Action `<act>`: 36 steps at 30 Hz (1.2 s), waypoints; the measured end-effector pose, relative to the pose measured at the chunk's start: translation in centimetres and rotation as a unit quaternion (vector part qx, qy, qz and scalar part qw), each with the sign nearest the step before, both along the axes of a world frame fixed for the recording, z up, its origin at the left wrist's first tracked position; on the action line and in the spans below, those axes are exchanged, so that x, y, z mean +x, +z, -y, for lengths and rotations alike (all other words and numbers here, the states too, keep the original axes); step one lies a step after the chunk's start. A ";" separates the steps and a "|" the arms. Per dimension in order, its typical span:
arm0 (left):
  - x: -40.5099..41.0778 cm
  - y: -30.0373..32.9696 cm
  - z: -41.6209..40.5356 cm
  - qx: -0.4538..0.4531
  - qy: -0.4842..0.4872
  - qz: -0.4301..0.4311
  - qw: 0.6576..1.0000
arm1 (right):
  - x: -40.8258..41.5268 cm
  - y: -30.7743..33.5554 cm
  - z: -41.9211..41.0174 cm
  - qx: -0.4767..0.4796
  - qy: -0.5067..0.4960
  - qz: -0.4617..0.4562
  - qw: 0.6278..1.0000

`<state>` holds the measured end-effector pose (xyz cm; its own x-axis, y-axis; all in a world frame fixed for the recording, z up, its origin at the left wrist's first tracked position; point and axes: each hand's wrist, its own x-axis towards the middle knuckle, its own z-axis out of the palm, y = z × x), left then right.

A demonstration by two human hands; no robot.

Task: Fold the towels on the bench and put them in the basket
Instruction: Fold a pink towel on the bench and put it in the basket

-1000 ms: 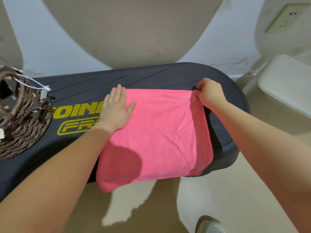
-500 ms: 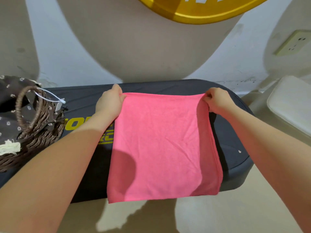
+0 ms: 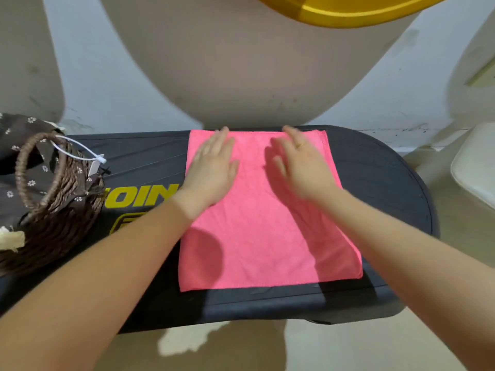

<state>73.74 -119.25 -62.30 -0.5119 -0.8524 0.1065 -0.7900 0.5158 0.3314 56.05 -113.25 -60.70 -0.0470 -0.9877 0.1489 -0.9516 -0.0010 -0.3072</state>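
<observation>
A pink towel point(image 3: 267, 236) lies flat on the dark padded bench point(image 3: 388, 183), its near edge just short of the bench's front rim. My left hand point(image 3: 211, 170) lies palm down on the towel's far left part, fingers straight. My right hand point(image 3: 300, 164) is on the far right part, fingers straight and blurred by motion. A brown woven basket point(image 3: 53, 223) with a round handle and a flowered lining stands on the bench's left end.
A white tag on a cord point(image 3: 93, 160) hangs from the basket handle. A white cushioned seat point(image 3: 476, 170) stands to the right of the bench. The wall rises right behind the bench, with a yellow object point(image 3: 348, 9) overhead.
Both hands let go of the towel's far corners and now lie flat on it. The towel, which hung over the front edge, now lies wholly on the bench.
</observation>
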 end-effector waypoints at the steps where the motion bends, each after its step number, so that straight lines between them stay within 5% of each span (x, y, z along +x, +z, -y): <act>1: 0.0 -0.6 -1.2 0.016 -0.025 0.021 0.999 | 0.9 -0.9 -1.0 0.032 0.057 -0.012 0.998; 4: 1.9 -1.9 -4.1 0.026 -0.034 0.095 0.995 | 0.1 -2.8 -3.4 0.151 0.056 -0.067 0.985; 12: 7.2 -1.1 -9.5 0.011 -0.045 0.125 0.991 | -6.0 -0.7 -9.2 0.194 -0.169 -0.189 0.948; 16: 7.1 -0.8 -13.1 0.036 -0.070 0.114 0.990 | -3.3 0.9 -11.5 0.112 -0.031 -0.153 0.981; 19: 7.4 -1.2 -14.3 0.040 -0.125 0.132 0.983 | -2.4 -0.1 -13.6 0.157 0.123 -0.131 0.971; 24: 9.8 -0.1 -14.4 0.059 -0.143 0.090 0.984 | -4.7 -0.4 -16.2 0.137 0.055 -0.065 0.987; 28: 10.5 0.2 -14.2 -0.055 -0.184 0.118 0.974 | -5.7 0.6 -16.8 0.118 0.040 -0.039 0.991; 36: 11.2 0.1 -12.8 -0.077 -0.202 0.107 0.971 | -6.6 2.3 -17.3 0.126 0.157 -0.169 0.965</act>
<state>84.98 -106.47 -62.20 -0.8252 -0.5604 0.0713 -0.5555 0.8279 0.0775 49.44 -95.99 -58.36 0.2698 -0.9522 -0.1430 -0.9624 -0.2715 -0.0079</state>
